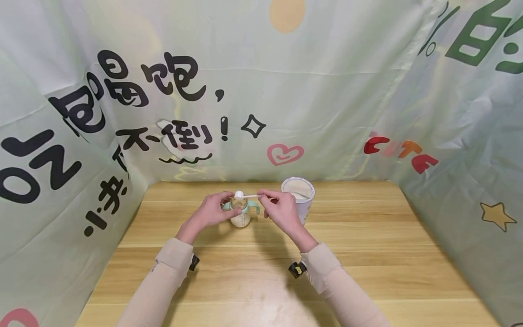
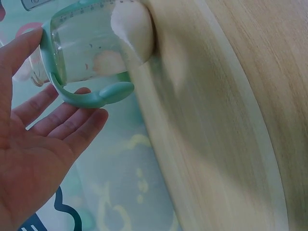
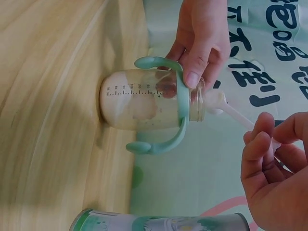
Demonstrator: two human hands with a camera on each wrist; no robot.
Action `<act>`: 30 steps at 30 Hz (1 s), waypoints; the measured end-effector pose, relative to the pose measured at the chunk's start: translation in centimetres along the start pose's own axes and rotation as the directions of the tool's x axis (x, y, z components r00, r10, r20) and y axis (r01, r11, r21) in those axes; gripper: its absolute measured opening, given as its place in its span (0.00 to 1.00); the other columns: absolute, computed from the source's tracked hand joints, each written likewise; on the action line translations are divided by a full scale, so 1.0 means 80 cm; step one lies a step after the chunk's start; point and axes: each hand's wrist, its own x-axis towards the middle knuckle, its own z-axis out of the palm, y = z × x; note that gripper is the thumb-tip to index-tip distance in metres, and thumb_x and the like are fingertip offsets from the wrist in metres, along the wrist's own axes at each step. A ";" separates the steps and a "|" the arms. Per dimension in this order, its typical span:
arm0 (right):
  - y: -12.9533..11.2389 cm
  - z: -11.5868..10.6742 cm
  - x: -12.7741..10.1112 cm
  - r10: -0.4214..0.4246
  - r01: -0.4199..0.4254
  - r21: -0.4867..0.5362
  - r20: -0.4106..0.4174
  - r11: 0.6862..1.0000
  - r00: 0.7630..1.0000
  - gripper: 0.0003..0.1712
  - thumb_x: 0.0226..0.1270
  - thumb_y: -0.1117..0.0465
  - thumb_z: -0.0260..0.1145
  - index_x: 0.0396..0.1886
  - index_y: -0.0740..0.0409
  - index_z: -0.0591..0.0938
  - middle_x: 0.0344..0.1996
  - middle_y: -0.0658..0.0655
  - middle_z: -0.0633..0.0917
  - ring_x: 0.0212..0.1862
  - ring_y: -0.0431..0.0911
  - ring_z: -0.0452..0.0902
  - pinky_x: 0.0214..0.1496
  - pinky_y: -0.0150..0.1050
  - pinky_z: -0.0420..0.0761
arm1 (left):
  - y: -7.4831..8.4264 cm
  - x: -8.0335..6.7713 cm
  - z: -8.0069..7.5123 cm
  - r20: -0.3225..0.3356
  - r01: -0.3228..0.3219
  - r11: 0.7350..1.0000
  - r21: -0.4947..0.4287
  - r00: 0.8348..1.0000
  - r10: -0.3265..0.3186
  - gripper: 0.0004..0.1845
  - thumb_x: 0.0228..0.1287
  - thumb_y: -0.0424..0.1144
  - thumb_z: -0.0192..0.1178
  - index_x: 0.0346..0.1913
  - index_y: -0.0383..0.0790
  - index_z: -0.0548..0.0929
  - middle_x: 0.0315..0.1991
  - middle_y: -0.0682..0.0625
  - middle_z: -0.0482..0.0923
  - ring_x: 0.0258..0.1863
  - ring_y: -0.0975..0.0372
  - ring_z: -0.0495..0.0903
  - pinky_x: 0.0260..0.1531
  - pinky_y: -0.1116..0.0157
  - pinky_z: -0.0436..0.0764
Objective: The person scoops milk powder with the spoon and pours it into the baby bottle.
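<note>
A clear baby bottle (image 1: 240, 221) with a mint-green two-handled ring (image 3: 183, 101) stands upright on the table, its mouth uncovered. White powder (image 2: 134, 31) lies in its bottom. My left hand (image 1: 212, 210) holds the bottle near the neck, thumb on the near side and fingers behind the ring. Between thumb and fingers, my right hand (image 1: 283, 210) pinches the thin handle of a white measuring scoop (image 3: 237, 115). The scoop's bowl is right at the bottle mouth, with white powder showing in it. Just behind the right hand stands an open milk powder can (image 1: 304, 211).
The wooden table (image 1: 245, 281) ends at a printed cloth backdrop (image 1: 327, 113), which also hangs along both sides. A small black wrist camera (image 1: 297, 269) sits by the right cuff. Pale powder shows inside the can's rim.
</note>
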 end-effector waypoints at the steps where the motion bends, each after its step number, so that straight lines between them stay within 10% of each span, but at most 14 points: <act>1: 0.000 0.000 0.000 0.000 0.000 0.000 0.002 1.000 1.000 0.13 0.74 0.58 0.64 0.48 0.50 0.93 0.12 0.50 0.84 0.23 0.63 0.84 0.18 0.30 0.64 | 0.001 0.000 0.000 0.000 0.003 1.000 -0.001 1.000 -0.003 0.38 0.63 0.54 0.75 0.71 0.37 0.78 0.61 0.35 0.84 0.59 0.45 0.84 0.62 0.45 0.83; 30: 0.009 -0.002 -0.006 -0.021 0.021 -0.015 -0.001 1.000 1.000 0.14 0.72 0.60 0.63 0.48 0.50 0.93 0.15 0.53 0.86 0.22 0.60 0.84 0.19 0.30 0.66 | -0.002 -0.001 0.002 -0.003 0.014 0.999 -0.041 1.000 -0.014 0.37 0.64 0.54 0.75 0.70 0.40 0.78 0.63 0.37 0.83 0.62 0.44 0.83 0.65 0.45 0.82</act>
